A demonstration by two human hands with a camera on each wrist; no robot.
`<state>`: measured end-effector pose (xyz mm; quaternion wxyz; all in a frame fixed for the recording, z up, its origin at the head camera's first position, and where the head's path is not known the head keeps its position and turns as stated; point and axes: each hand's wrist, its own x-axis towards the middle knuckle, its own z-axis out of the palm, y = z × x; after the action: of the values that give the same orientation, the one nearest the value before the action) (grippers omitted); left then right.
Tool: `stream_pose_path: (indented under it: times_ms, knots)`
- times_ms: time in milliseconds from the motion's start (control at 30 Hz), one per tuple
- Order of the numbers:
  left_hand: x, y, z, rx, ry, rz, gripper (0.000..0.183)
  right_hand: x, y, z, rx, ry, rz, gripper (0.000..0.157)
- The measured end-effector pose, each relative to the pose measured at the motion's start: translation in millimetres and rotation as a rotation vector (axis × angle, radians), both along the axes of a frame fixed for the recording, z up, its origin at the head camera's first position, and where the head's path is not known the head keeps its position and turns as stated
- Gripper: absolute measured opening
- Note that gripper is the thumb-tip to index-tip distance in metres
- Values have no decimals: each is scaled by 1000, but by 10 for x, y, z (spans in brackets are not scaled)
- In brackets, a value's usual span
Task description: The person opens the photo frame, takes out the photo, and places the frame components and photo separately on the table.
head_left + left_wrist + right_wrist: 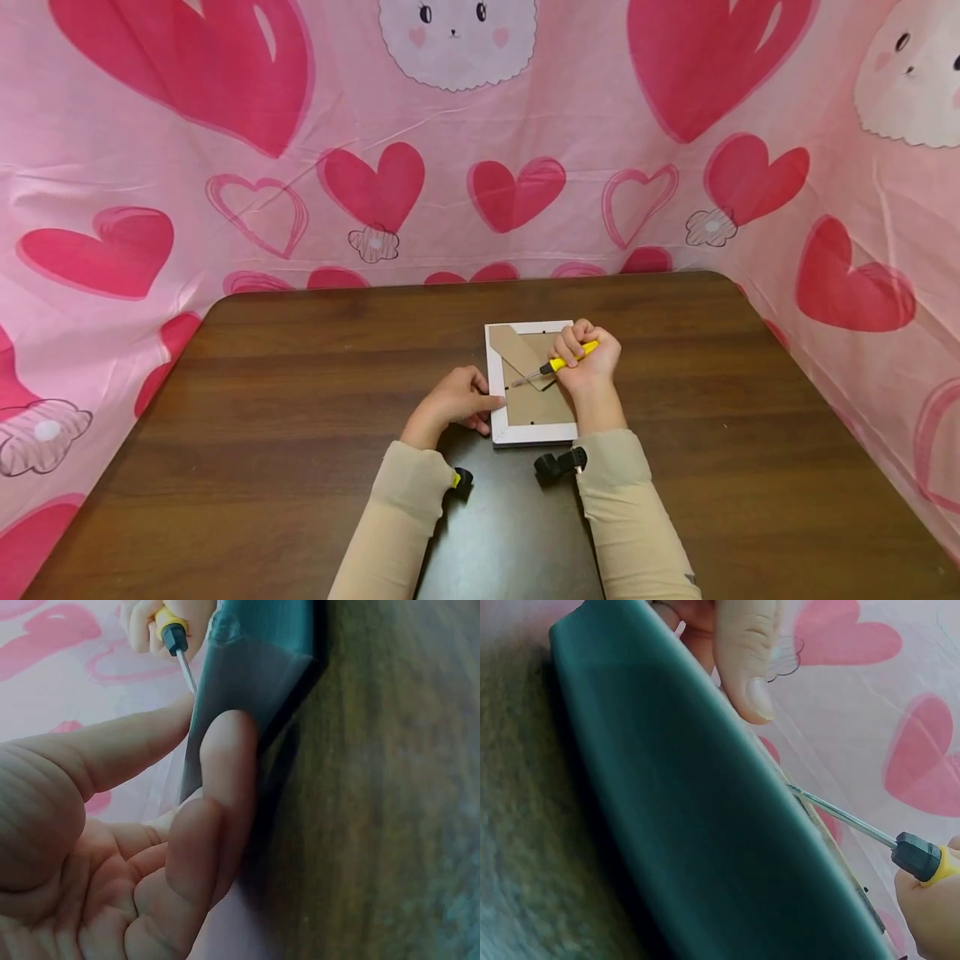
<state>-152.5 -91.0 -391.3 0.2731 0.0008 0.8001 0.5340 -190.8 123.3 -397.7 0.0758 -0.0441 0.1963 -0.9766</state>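
A picture frame (536, 433) lies back side up on the table, its white border round a brown backing board (536, 410). Slantwise over the backing runs a tan stand leg (516, 348). My left hand (456, 398) pinches the frame's left edge, thumb on the white border and fingers against the side, as the left wrist view shows. In my right hand (594, 365) I grip a yellow-and-black screwdriver (546, 368). Its tip points left, at the backing near a small dark tab on the left inner edge. The right wrist view shows its metal shaft (847, 817) reaching the frame's back.
The brown wooden table (300, 433) extends on all sides of the frame. Pink cloth with hearts (517, 196) hangs behind and at both sides. Small black wrist cameras (557, 468) sit by the beige sleeves (405, 492).
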Motion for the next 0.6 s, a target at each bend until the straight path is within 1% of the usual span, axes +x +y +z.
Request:
stream_pose_path:
  times_ms: [67,100,133,233,333,433,500,600]
  knots:
    - [22,-1,36,-1,6,-18,31,-12,-5,-7,6,-47,-11,18]
    - [28,-1,44,4,4,-21,31,4,-22,25,32,-86,-37,20]
    - [35,7,50,6,5,-24,31,0,-20,18,38,-111,-48,20]
    - [30,31,29,15,1,-27,30,-8,-18,-3,45,-163,-74,22]
    - [12,43,-22,16,-3,-30,29,-3,-30,-19,61,-183,-80,22]
    - [-1,33,-53,24,-29,-37,29,10,-47,-29,77,-190,-73,21]
    - [-12,28,-53,19,-42,-59,29,20,-53,-31,81,-186,-73,22]
    - [-46,41,-32,17,-65,-110,28,35,-47,-31,77,-176,-88,23]
